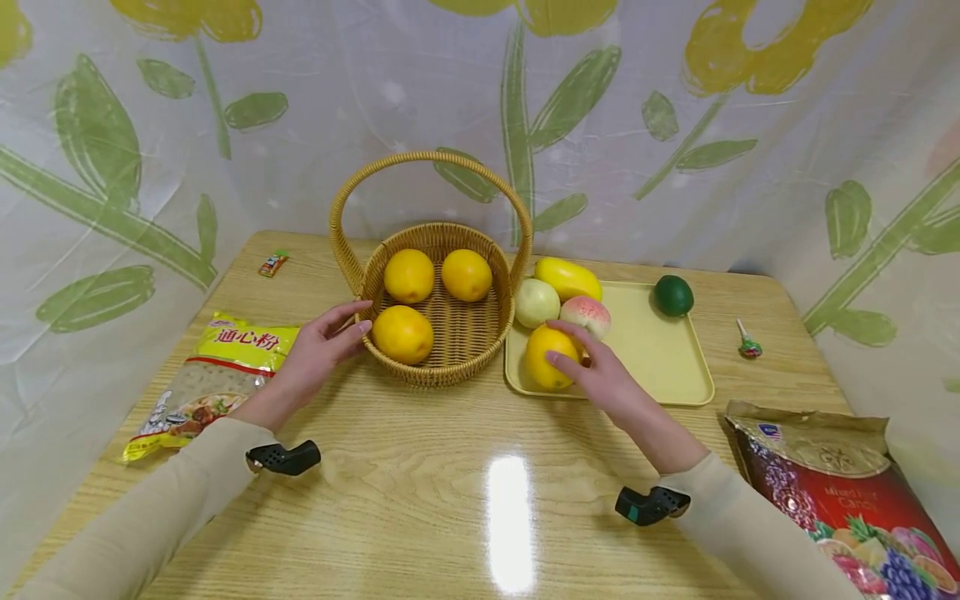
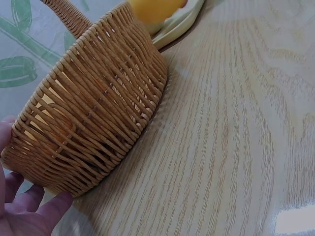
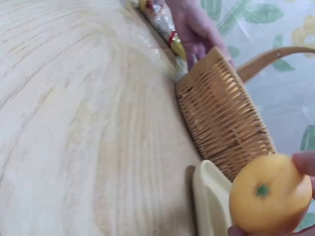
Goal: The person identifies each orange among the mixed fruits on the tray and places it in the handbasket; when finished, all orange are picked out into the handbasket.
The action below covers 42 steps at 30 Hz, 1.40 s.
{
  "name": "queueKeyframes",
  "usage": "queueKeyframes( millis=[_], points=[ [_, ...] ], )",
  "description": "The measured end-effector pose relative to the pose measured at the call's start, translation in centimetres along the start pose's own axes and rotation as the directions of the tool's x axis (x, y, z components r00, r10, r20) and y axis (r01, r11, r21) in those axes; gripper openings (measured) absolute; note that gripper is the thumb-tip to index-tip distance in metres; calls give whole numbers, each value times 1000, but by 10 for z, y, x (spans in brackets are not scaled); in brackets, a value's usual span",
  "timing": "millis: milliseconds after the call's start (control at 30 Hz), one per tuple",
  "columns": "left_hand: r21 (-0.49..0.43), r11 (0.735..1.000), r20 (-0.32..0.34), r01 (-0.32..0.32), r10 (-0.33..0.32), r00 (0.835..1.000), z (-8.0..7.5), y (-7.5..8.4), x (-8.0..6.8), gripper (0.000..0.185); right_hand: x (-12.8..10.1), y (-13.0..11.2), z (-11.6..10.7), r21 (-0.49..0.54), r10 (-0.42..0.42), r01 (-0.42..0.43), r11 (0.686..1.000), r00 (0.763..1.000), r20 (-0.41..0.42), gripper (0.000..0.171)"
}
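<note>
In my right hand [image 1: 600,375] I grip an orange [image 1: 547,357] over the near left corner of a pale yellow tray [image 1: 652,358]; the right wrist view shows its green stem mark. Whether it touches the tray I cannot tell. Three more oranges [image 1: 467,275] sit inside a wicker basket [image 1: 442,371] with a tall arched handle. My left hand [image 1: 318,350] touches the basket's left side, its fingers relaxed against the weave in the left wrist view. Behind the gripped orange lie a pink-white peach [image 1: 587,315], a pale green round fruit [image 1: 537,302] and a yellow mango-like fruit [image 1: 567,278].
A dark green fruit [image 1: 673,296] lies at the tray's far right corner. A pasta bag [image 1: 217,375] rests at left, with a small wrapped candy [image 1: 273,263] behind it. On the right are a lollipop [image 1: 748,343] and a red candy bag [image 1: 847,500].
</note>
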State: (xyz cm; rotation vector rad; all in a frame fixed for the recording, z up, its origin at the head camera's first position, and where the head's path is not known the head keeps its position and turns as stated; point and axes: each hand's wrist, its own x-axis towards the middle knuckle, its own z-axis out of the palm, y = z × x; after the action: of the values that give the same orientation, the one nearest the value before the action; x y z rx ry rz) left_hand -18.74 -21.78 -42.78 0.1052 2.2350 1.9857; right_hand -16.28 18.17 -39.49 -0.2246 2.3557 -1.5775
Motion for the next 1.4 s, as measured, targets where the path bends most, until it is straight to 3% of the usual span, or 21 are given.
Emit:
queueKeyframes(
  millis=[233, 367, 700, 900, 1000, 1133, 1233, 1400],
  points=[
    [12, 1000, -2, 3, -3, 1000, 0, 1, -1, 62, -3, -15, -13, 243, 3, -6, 970, 1000, 13, 49],
    [12, 1000, -1, 5, -5, 1000, 0, 2, -1, 62, -1, -21, -15, 286, -27, 28, 958, 1000, -7, 49],
    [7, 1000, 5, 0, 0, 1000, 1, 1, 1, 62, 6, -41, -20, 95, -123, 122, 988, 992, 7, 53],
    [12, 1000, 3, 3, -3, 1000, 2, 2, 1, 60, 15, -67, -22, -6, -183, 185, 983, 977, 112, 51],
    [8, 1000, 7, 5, -5, 1000, 3, 2, 1, 59, 22, -81, -23, -123, -240, 269, 955, 948, 208, 50],
    [2, 1000, 12, 10, -10, 1000, 3, 3, -1, 58, 34, -98, -21, -268, -305, 385, 883, 906, 294, 49],
    [7, 1000, 9, 14, -14, 1000, 2, 4, -2, 58, 47, -108, -14, -322, -294, 403, 857, 894, 337, 50],
    [19, 1000, -2, 12, -12, 1000, 0, 4, -3, 58, 73, -117, 5, -385, -202, 388, 837, 874, 442, 56]
  ],
)
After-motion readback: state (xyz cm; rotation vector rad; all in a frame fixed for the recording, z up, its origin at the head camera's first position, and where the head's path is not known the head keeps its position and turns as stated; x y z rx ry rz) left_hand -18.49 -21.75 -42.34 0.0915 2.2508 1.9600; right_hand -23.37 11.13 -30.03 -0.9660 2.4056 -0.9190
